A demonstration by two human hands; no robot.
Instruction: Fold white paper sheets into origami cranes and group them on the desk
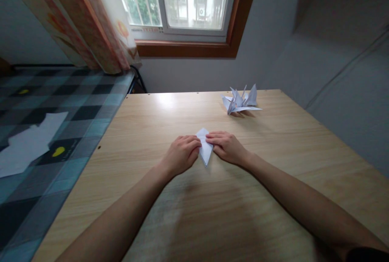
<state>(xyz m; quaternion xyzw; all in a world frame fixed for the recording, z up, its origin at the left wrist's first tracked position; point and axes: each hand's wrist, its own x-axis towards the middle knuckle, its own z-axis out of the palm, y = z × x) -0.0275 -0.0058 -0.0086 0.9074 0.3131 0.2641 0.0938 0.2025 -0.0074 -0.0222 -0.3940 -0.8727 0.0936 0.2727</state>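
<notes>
A small white folded paper [205, 152], shaped like a narrow kite with its long point toward me, lies on the wooden table [146, 217]. My left hand [184, 153] grips its left edge, with the fingers bent and together. From the right, my right hand [228, 147] holds the other edge, its fingertips pressing on the upper part. The undersides of both hands and the thumb tips are partly hidden. Farther back on the table stand several white paper cranes [241, 102] bunched together, apart from my hands.
On the left is a checked bed cover [75, 128] with loose white paper sheets [32, 142] on it. A curtain [91, 19] hangs beside the barred window [194, 3]. A grey wall [343, 112] borders the table's right side.
</notes>
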